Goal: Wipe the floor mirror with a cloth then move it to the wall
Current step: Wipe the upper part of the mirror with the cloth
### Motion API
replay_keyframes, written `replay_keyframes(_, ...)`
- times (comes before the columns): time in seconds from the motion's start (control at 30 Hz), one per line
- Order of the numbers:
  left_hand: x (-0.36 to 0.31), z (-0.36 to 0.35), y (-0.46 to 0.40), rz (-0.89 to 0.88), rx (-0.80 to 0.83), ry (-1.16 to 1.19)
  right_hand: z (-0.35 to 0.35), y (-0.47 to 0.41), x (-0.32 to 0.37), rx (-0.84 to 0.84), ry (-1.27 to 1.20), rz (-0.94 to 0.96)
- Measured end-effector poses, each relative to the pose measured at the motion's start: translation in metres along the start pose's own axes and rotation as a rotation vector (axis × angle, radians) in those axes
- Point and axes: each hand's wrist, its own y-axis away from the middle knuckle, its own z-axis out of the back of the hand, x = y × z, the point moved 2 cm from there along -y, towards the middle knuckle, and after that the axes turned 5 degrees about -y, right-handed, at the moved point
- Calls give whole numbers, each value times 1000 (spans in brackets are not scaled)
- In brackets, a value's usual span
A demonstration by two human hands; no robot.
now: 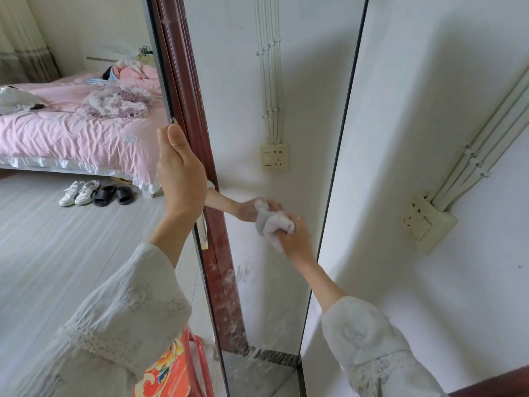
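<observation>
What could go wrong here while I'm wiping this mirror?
The mirror is steadied only by your left hand gripping its edge, so pressing the cloth hard with your right hand might tip it. The smears low on the glass could get missed.

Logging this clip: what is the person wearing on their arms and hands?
Both arms wear loose, wide sleeves of pale grey-white fabric with tone-on-tone embroidery and a lace band near the cuff. The left hand and right hand are bare, with no gloves; no rings, watch or bracelet are visible.
</observation>
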Motion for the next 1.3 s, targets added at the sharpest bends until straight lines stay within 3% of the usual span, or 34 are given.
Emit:
replay_keyframes(0.07, -1, 0, 1, -10, 3, -1, 1, 9, -17, 174, 109, -64)
replay_keyframes(0.13, -1, 0, 2, -20, 5, -7, 13, 7, -14, 190, 150, -110)
replay_keyframes(0.23, -1, 0, 2, -22, 9, -5, 34, -5, 22, 1, 73, -60)
replay_keyframes(0.37, -2, 1, 2, -26, 12, -8, 46, -28, 92, -237, -7, 179)
replay_keyframes(0.47, -3, 1, 3, -20, 14, -8, 39, -30, 118, -332, -37, 310)
replay_keyframes(0.57, -3, 0, 3, 1, 12, -2, 25, -21, 108, -349, -64, 293)
replay_keyframes(0.67, -2, 0, 1, 10, 4, 0, 6, 3, 81, -231, -22, 238)
replay_keyframes(0.83, -2, 1, 2, 10, 31, -1, -6, 34, 27, 167, 253, 180)
replay_keyframes(0.9, -2, 2, 3, 7, 41, -5, 3, 33, 28, 217, 298, 158)
replay_keyframes(1.0, -2, 2, 2, 21, 56, -1, 21, 21, 65, 19, 223, 208)
replay_keyframes(1.1, -3, 4, 3, 25, 75, -2, 29, 4, 110, -204, 68, 373)
replay_keyframes(1.23, -5, 6, 4, 38, 97, -31, 9, -2, 126, -255, -39, 424)
replay_keyframes(1.3, -4, 6, 3, 69, 104, -38, -6, 12, 108, -184, -23, 363)
